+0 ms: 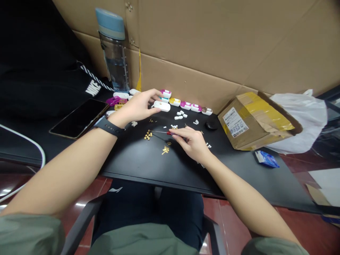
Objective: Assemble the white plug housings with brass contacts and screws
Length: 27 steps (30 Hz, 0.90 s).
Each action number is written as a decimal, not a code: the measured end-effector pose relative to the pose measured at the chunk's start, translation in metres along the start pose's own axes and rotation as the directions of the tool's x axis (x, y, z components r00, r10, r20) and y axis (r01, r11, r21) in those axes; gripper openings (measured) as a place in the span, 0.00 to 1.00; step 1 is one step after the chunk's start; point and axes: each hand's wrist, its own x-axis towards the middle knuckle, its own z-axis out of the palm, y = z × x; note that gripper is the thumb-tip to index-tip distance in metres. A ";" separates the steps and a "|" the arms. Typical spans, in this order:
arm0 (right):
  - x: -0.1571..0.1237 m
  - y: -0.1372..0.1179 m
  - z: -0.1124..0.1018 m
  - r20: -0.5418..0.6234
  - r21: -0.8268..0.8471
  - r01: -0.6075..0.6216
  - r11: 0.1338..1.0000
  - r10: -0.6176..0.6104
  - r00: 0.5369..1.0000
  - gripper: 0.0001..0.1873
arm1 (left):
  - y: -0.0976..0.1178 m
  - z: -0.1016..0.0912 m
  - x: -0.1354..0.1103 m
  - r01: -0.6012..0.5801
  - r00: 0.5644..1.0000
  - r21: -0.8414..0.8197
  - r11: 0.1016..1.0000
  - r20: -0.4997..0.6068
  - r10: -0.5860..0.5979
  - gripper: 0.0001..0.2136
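My left hand (145, 104), with a dark watch on its wrist, has thumb and fingers around the near end of a white oval plastic casing (162, 106). My right hand (192, 142) grips a thin screwdriver (169, 133) by its red handle, the shaft pointing left. Its tip is over a cluster of small gold ring-like parts (147, 136). Below the shaft lie flat gold metal pieces (165, 150) and tiny gold pins (169, 143). Small white plastic parts (180, 115) are scattered beyond the right hand. My right palm hides part of the tabletop.
A row of coloured and white casings (186, 105) lines the cardboard wall (202, 46). A phone (79, 118), a water bottle (117, 65) and a black bag (34, 71) stand left. To the right are a cardboard box (236, 134), a blue packet (267, 159) and a black oval object (211, 125).
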 end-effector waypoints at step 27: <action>0.003 0.011 -0.057 -0.264 0.175 -0.302 0.937 0.340 0.902 0.18 | 0.016 0.008 -0.007 -0.004 0.998 0.070 0.998 0.065 -0.001 0.25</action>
